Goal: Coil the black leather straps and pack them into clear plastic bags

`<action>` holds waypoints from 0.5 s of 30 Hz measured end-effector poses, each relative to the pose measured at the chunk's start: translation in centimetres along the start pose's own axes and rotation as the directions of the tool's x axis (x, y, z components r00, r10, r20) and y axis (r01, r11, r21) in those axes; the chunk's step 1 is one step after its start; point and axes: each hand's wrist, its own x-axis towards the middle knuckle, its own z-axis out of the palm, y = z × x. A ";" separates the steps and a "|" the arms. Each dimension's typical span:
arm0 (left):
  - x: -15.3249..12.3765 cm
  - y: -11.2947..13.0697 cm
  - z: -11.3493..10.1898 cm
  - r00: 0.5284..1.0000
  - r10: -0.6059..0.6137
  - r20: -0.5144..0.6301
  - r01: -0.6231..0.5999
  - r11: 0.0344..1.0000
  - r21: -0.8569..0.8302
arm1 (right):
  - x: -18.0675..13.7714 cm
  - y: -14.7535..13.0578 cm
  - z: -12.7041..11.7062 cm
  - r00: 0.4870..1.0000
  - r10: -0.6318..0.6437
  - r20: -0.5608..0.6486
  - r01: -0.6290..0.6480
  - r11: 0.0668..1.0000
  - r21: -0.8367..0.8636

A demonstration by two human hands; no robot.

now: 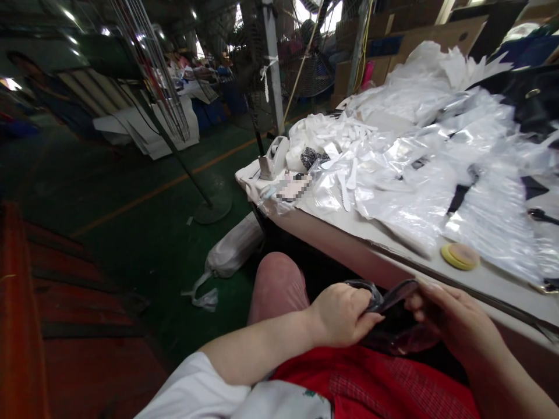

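In the head view, a dark, glossy strip (398, 293) stretches between my two hands over my lap. My left hand (340, 314) is closed around its bunched end, with the thumb pressed along it. The fingers of my right hand (456, 320) pinch the other end close to the table edge. A looser see-through part of the strip hangs below, above the red cloth (375, 378) on my lap. What the strip belongs to cannot be made out. On the table, just above my right hand, lies a round yellow-rimmed disc (459, 256).
The table (332, 215) carries heaped clear plastic bags (406, 186), white flat pieces (345, 189), a phone (293, 187) and a tape dispenser (273, 160). A wrapped roll (233, 247) lies on the green floor. A fan stand (192, 174) and a person (52, 93) are at left.
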 end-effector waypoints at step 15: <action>-5.3 -4.5 2.4 0.629 -0.656 0.416 0.645 0.142 -0.751 | 6.5 14.8 2.0 0.982 -0.187 0.039 0.138 0.552 -0.822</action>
